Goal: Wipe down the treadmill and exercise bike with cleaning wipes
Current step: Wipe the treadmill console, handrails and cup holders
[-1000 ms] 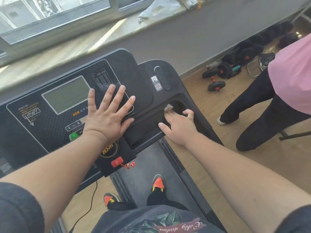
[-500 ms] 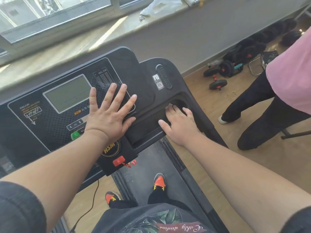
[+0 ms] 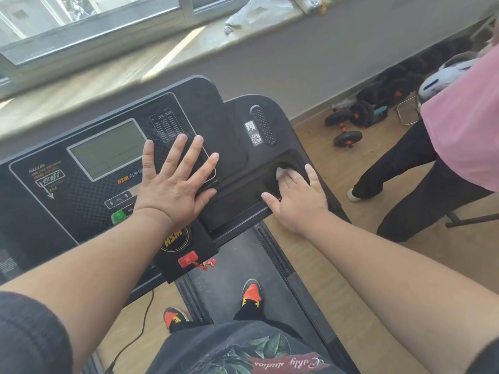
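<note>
The black treadmill console (image 3: pixel 81 211) fills the left and middle of the view, with a grey display (image 3: pixel 108 149). My left hand (image 3: pixel 172 184) lies flat on the console just right of the display, fingers spread. My right hand (image 3: pixel 299 201) presses a white wipe (image 3: pixel 280 172) into the round recess (image 3: pixel 290 160) on the console's right side. Only a corner of the wipe shows past my fingertips. The treadmill belt (image 3: pixel 229 273) runs below, and my feet stand on it. No exercise bike is in view.
A person in a pink top (image 3: pixel 464 125) and black trousers stands close on the right. Dumbbells (image 3: pixel 348 137) lie on the wooden floor by the wall. A plastic bag (image 3: pixel 259 9) sits on the windowsill. A red safety key (image 3: pixel 188 259) hangs from the console, and a cable (image 3: pixel 140 327) trails below it.
My right hand has shifted slightly within the recess with the wipe, whose corner shows again past my fingers. My left hand has stayed put.
</note>
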